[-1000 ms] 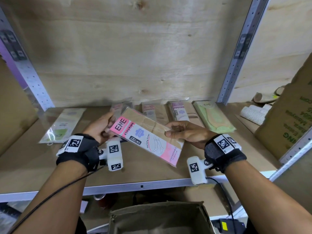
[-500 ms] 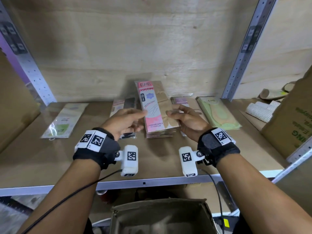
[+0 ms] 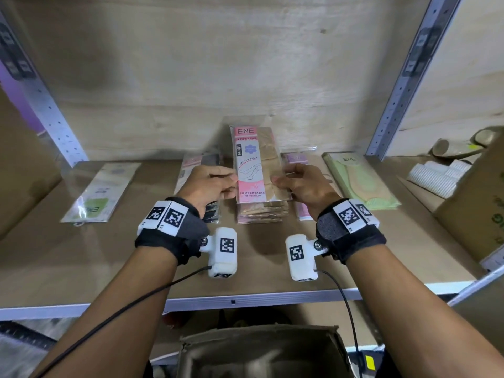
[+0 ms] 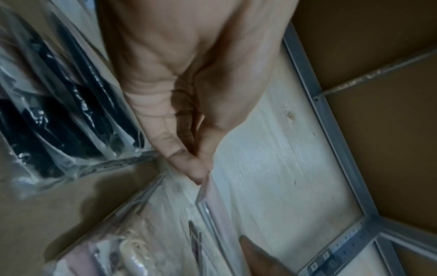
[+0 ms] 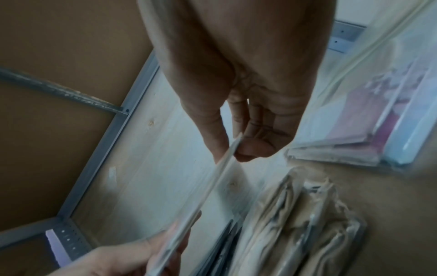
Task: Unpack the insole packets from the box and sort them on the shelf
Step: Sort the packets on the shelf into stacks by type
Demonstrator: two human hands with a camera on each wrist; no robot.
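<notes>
A pink-and-beige ENE packet hangs just above a stack of like packets at the middle of the shelf. My left hand pinches its left edge, and my right hand pinches its right edge. In the left wrist view my thumb and finger meet on the packet's thin edge. The right wrist view shows the packet edge-on between thumb and curled fingers, over the beige stack.
Other piles lie on the shelf: a black-insole pile left of the stack, a pink pile right of it, a green pile further right, one green-label packet far left. An open cardboard box sits below. Metal uprights flank the bay.
The packet swung from a tilted hold near me to lengthwise over the middle stack. Both hands moved forward with it, then lowered it closer to the stack.
</notes>
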